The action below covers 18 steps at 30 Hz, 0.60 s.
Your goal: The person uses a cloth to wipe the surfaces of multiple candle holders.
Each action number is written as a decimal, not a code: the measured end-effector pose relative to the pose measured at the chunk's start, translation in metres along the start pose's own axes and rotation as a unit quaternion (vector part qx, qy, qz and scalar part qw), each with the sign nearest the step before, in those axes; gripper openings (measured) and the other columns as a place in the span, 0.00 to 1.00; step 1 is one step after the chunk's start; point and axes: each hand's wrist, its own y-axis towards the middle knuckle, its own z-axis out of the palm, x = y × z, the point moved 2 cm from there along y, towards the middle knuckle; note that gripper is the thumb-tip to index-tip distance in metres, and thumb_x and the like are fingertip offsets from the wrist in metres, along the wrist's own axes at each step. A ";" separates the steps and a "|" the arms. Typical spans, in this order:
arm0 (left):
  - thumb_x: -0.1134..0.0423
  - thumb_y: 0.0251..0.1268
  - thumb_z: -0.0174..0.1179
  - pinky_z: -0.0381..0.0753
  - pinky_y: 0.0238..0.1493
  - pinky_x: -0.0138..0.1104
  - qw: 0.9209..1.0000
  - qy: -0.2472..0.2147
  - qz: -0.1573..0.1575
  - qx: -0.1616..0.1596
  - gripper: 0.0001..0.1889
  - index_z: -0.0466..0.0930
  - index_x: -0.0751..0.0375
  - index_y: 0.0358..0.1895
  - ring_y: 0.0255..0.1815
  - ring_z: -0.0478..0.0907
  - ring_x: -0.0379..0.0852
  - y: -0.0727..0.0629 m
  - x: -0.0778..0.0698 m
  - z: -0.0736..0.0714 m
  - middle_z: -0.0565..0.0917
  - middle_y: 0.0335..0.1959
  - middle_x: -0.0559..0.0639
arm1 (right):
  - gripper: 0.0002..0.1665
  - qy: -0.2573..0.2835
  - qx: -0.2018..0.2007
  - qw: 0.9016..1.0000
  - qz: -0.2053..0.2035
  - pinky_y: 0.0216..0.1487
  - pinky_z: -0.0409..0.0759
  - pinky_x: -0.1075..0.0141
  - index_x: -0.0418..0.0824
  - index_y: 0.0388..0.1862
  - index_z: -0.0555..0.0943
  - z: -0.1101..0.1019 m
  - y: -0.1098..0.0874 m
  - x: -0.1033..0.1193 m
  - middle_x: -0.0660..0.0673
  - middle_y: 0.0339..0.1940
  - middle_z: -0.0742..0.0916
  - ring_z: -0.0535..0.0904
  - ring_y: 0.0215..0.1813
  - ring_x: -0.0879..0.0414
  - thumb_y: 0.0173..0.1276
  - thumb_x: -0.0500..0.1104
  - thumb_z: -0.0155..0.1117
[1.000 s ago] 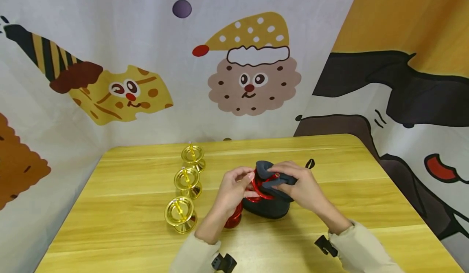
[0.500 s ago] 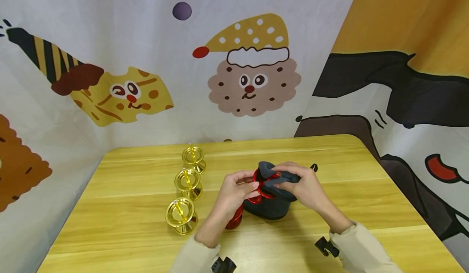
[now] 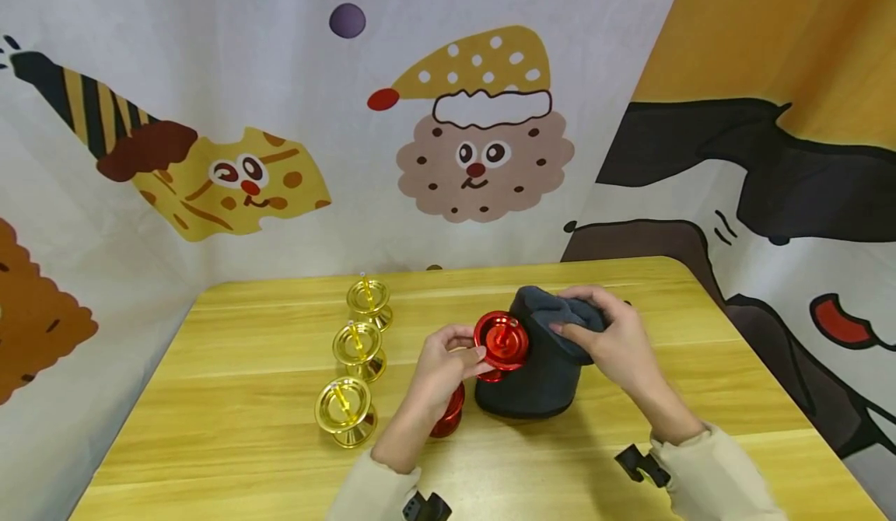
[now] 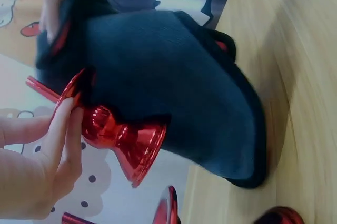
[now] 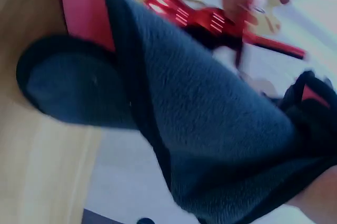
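Note:
My left hand (image 3: 451, 361) pinches a shiny red candle holder (image 3: 500, 340) by its dish rim. The left wrist view shows its spike and flared red foot (image 4: 142, 150). The holder is in front of a dark blue-grey fabric pouch (image 3: 528, 381), outside it, on its left side. My right hand (image 3: 616, 334) grips the pouch's folded top, thumb on the near side. Red lining (image 5: 87, 16) shows at an edge in the right wrist view. A second red candle holder (image 3: 450, 412) stands on the table, partly hidden by my left forearm. The pouch's inside is hidden.
Three gold candle holders (image 3: 346, 408) stand in a row on the left of the wooden table (image 3: 231, 396). A patterned curtain (image 3: 280, 78) hangs behind the table. Other red pieces (image 4: 168, 205) show at the bottom of the left wrist view.
The red candle holder, earlier in the pouch's mouth between my hands, is now outside it in my left hand. My right hand has moved right, and the pouch now stands more upright with its top gathered.

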 end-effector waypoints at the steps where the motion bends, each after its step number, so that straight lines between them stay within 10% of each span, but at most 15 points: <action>1: 0.82 0.57 0.51 0.82 0.39 0.37 1.000 -0.005 0.001 0.002 0.13 0.67 0.81 0.46 0.30 0.78 0.46 -0.001 0.000 0.001 0.71 0.36 0.62 | 0.20 -0.010 -0.007 1.000 -0.005 0.32 0.79 0.71 0.39 0.46 0.78 0.004 -0.002 -0.002 0.42 0.43 0.82 0.77 0.36 0.55 0.53 0.34 0.69; 10: 0.80 0.58 0.51 0.83 0.38 0.37 0.999 -0.002 0.021 -0.024 0.14 0.69 0.78 0.48 0.34 0.78 0.47 -0.005 0.004 0.004 0.71 0.41 0.63 | 0.23 -0.066 -0.042 0.981 -0.176 0.48 0.70 0.83 0.37 0.41 0.81 0.046 -0.028 -0.011 0.40 0.50 0.78 0.75 0.51 0.44 0.44 0.23 0.70; 18: 0.79 0.61 0.51 0.82 0.38 0.36 1.000 0.027 0.003 0.009 0.18 0.68 0.80 0.55 0.39 0.78 0.50 -0.006 0.008 -0.003 0.72 0.43 0.65 | 0.25 -0.103 -0.013 0.965 -0.239 0.34 0.82 0.63 0.36 0.35 0.83 0.046 -0.024 -0.014 0.39 0.46 0.80 0.78 0.45 0.45 0.37 0.16 0.68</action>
